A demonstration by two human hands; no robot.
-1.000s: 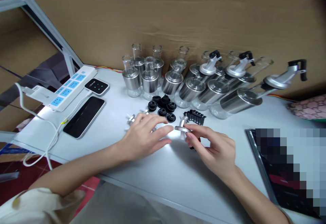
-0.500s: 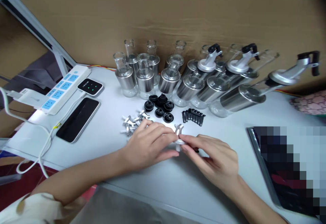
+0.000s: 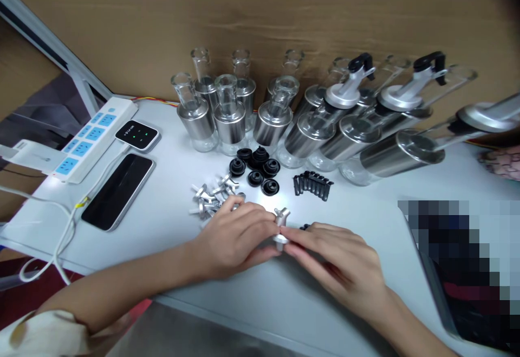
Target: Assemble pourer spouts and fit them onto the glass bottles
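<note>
Two bare hands meet just above the near edge of a pale tabletop (image 3: 284,297). The left hand (image 3: 233,240) and the right hand (image 3: 337,262) come together fingertip to fingertip, and both grips are pinched narrow on one small silver spout piece (image 3: 280,226), held between them just above the surface near the middle of the tabletop. The piece has a flat round flange and a forked top that pokes up above the fingers.

Just beyond the left hand lies a loose pile of matching silver spout pieces (image 3: 211,197). Behind the hands sits a cluster of black rubber stoppers (image 3: 255,170), and to its right a tidy row of small black caps (image 3: 313,185).

Toward the left edge, a dark phone (image 3: 118,190) lies flat with a cable plugged in. Beyond it is a small black device with green lights (image 3: 137,134), and next to that a white power strip with blue sockets (image 3: 87,140).

Along the far edge stands a group of glass bottles with steel sleeves (image 3: 229,116), open-necked on the left. To the right, more such bottles carry silver pourer tops with black lids (image 3: 351,83). A brown cardboard wall (image 3: 260,15) rises behind them. The near right corner is blurred out.
</note>
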